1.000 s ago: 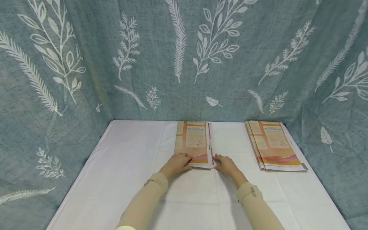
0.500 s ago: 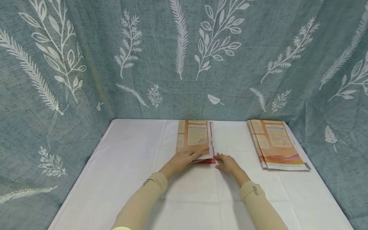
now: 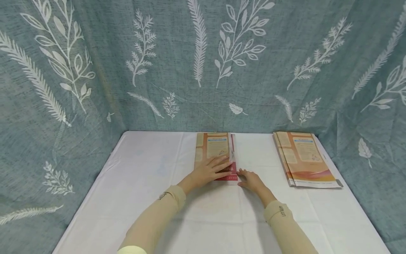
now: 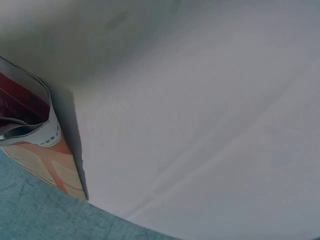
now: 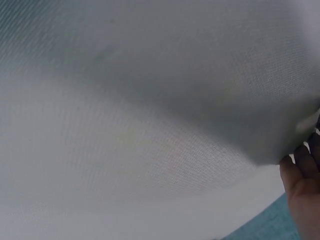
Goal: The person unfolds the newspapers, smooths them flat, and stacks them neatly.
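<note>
Head view: folded newspaper [image 3: 203, 146] at rear middle of white cloth [image 3: 215, 225]; more red inner print [image 3: 233, 177] showing than moments ago, apparently unfolding under way. Left hand [image 3: 207, 172] spread over it; right hand [image 3: 252, 181] at near right corner, thumb and forefinger apart, contact unclear.
Left wrist view: near edge curled upward.
Right wrist view: fingertips low against white cloth.

Paper bundle [image 3: 210, 148]: lying on bench [image 3: 152, 162], rear ctr. L. hand [image 3: 207, 173]: resting on its near part. R. hand [image 3: 253, 181]: sitting at its near R. corner. Paper stack [image 3: 306, 160]: lying well R. of bundle. Curtain [image 3: 177, 63]: hanging behind bench.
</note>
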Available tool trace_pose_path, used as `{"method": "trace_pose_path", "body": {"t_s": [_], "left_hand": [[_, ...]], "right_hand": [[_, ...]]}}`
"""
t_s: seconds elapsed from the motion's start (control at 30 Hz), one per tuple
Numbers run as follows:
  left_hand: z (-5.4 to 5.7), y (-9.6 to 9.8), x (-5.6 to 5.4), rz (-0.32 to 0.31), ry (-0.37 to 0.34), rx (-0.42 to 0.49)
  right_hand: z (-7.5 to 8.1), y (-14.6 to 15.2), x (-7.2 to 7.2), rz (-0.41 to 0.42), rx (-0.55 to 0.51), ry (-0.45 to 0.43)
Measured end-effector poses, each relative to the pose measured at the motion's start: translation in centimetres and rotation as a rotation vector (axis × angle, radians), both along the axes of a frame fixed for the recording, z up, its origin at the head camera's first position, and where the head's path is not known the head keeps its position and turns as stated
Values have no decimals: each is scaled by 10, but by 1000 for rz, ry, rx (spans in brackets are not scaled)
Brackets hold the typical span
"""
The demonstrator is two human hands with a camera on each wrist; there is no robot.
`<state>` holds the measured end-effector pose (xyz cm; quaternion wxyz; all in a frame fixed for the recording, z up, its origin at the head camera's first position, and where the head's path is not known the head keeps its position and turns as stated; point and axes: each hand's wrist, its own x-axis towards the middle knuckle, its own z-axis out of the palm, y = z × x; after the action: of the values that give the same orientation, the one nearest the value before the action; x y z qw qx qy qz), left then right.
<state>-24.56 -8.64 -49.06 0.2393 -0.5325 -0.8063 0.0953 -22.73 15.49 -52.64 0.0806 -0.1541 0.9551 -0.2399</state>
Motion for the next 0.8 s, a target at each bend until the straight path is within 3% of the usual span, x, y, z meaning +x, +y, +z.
{"method": "trace_pose_path", "body": {"t_s": [0.1, 0.23, 0.4, 0.53, 0.7, 0.8], "left_hand": [[1, 3, -2, 35, 139, -64], [3, 6, -1, 101, 241, -146], [8, 15, 7, 244, 321, -409], [10, 22, 11, 373, 336, -585], [7, 25, 8, 501, 257, -645], [7, 22, 4, 527, 190, -651]], "right_hand": [[-2, 1, 0, -3, -1, 1], [-4, 2, -2, 5, 3, 7], [-4, 3, -4, 29, 11, 35], [-2, 4, -5, 46, 24, 34], [0, 1, -7, 74, 90, 16], [0, 1, -7, 122, 113, 35]]}}
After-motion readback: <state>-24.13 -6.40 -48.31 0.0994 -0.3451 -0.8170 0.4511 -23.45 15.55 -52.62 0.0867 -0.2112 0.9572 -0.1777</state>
